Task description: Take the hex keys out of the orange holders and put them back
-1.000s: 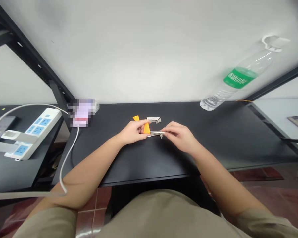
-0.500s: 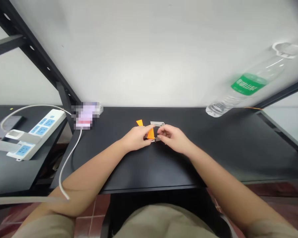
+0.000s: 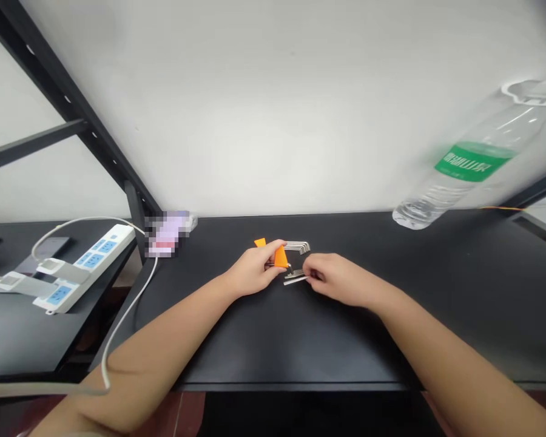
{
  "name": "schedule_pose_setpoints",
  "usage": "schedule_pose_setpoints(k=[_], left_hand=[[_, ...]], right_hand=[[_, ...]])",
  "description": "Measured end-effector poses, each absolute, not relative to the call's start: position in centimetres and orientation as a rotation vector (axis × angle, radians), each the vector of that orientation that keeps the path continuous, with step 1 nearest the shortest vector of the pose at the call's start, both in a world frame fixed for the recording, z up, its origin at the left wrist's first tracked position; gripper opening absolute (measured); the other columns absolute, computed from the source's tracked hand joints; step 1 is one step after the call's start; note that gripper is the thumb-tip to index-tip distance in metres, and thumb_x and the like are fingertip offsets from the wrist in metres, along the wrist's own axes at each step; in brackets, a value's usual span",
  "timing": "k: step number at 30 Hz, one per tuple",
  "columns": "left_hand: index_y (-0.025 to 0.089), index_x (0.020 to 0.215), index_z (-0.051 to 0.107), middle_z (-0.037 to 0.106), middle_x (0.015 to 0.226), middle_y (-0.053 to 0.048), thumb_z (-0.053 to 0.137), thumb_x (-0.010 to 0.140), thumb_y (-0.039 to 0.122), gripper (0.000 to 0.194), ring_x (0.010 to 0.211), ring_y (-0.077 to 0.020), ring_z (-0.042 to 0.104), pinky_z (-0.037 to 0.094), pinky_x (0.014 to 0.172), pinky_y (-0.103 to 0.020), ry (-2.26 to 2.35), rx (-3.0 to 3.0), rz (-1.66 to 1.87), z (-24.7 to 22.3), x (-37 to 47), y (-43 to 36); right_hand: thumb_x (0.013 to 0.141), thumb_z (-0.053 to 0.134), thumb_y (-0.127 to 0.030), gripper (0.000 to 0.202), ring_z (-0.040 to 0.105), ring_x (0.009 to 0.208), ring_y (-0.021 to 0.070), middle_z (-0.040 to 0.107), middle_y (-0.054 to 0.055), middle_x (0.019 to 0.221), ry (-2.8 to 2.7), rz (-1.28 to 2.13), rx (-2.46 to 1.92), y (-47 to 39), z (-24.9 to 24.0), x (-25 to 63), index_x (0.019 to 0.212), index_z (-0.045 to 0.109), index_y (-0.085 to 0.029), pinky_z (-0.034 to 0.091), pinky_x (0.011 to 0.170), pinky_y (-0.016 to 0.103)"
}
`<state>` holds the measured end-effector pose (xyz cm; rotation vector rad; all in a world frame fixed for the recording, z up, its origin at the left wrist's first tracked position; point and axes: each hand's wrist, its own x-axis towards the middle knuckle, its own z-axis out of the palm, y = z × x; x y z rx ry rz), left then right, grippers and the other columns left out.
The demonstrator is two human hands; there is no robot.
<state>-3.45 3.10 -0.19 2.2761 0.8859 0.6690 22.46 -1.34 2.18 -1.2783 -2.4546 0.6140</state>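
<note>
An orange hex key holder [image 3: 281, 257] is gripped between the thumb and fingers of my left hand [image 3: 251, 271]. Several silver L-shaped hex keys [image 3: 298, 246] stick out from its right side, bent toward my right hand [image 3: 328, 277]. The fingers of that hand are closed in a pinch on the end of one hex key [image 3: 295, 280], which slants out below the others near the holder. My right fingertips partly hide the ends of the lower keys.
A large clear bottle with a green label [image 3: 475, 161] stands at the back right against the wall. On the left are a blurred-out item [image 3: 167, 233], a white power strip [image 3: 93, 261] and a white cable [image 3: 131, 309] crossing over my left forearm. The black table [image 3: 273, 346] runs underneath.
My right hand has moved slightly right of the holder, its pinch now on a hex key that has swung out from the lower group. The head view has shifted a little upward.
</note>
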Motion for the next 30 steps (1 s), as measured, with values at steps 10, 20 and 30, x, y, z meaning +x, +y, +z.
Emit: schedule_pose_setpoints(k=[10,20,30], left_hand=[[0.024,0.142,0.049,0.055,0.070,0.005,0.062,0.093,0.036,0.052,0.061,-0.0119,0.051,0.044,0.065,-0.024,0.889,2.306,0.661,0.1,-3.3,3.2],[0.022,0.139,0.054,0.060,0.072,0.003,0.068,0.090,0.043,0.056,0.065,-0.0136,0.056,0.046,0.069,-0.026,0.849,2.409,0.674,0.0,-3.2,3.0],[0.022,0.147,0.041,0.070,0.100,-0.006,0.056,0.097,0.035,0.054,0.084,-0.0199,0.066,0.050,0.079,-0.031,0.917,2.488,0.650,0.2,-3.1,3.3]], right_hand=[[0.096,0.059,-0.031,0.019,0.064,0.075,0.0180,0.070,0.005,0.094,-2.072,0.665,-1.115,-0.1,2.5,24.3,0.098,0.077,-0.026,0.050,0.066,0.032],[0.099,0.055,-0.027,0.021,0.065,0.084,0.0192,0.069,0.005,0.098,-2.109,0.750,-1.059,-1.3,2.8,22.3,0.105,0.076,-0.026,0.053,0.077,0.034],[0.095,0.057,-0.030,0.016,0.063,0.076,0.0184,0.066,0.005,0.093,-1.937,0.951,-0.942,-3.9,5.0,20.5,0.105,0.070,-0.028,0.054,0.068,0.034]])
